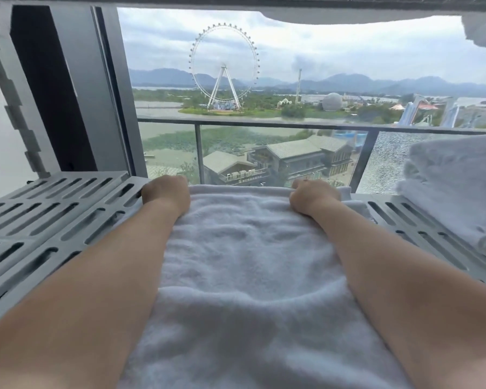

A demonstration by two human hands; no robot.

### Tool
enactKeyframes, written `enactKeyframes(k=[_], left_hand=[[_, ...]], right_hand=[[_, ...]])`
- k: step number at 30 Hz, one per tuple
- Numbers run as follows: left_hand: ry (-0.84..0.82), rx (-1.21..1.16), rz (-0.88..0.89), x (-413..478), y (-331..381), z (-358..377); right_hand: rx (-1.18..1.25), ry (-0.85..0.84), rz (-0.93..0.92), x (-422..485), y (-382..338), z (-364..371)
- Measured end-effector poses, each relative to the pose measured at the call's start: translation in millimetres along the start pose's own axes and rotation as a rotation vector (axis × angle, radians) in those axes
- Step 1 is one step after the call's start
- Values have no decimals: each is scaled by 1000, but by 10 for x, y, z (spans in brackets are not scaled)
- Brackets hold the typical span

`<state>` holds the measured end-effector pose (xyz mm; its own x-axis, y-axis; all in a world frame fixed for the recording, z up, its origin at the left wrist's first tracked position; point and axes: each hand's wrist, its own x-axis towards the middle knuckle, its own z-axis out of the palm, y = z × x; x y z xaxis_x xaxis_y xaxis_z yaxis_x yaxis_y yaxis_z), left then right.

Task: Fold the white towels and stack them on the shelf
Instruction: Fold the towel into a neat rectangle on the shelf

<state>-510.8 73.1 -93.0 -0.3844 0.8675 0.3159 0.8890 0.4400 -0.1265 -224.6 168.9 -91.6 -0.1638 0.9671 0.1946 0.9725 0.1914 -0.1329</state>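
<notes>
Currently, in the head view, the white towel [244, 262] lies flat on the grey slatted shelf [54, 214], at its centre. The left hand [165, 193] is curled over the towel's far left corner. The right hand [314, 199] is curled on the far right corner. Both hands clamp the cloth. A stack of folded towels [455, 192] sits on the shelf at the right, apart from both hands.

Here's the white towel [244, 248], fluffy and laid flat down the middle of the frame on the grey slotted shelf [48, 217], its far corners gripped by the left hand [166, 193] and right hand [313, 196]. At the right edge, a stack of folded towels [455, 186] sits on the same shelf, apart from it.
</notes>
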Motion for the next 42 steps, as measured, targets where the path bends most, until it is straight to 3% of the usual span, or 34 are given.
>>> enactKeyframes(k=[6, 10, 17, 24, 30, 42], left_hand=[[-95, -31, -69, 134, 21, -65], [-131, -63, -143, 282, 92, -125], [82, -181, -146, 316, 108, -36], [150, -244, -82, 283, 82, -52], [62, -332, -84, 227, -16, -203], [248, -594, -112, -324, -176, -667]], right_hand=[[53, 78, -11, 108, 59, 57], [40, 247, -71, 151, 117, 89], [-1, 435, -154, 190, 116, 102], [49, 443, -181, 198, 85, 153], [22, 359, -176, 156, 105, 79], [18, 592, -242, -458, 223, -392]])
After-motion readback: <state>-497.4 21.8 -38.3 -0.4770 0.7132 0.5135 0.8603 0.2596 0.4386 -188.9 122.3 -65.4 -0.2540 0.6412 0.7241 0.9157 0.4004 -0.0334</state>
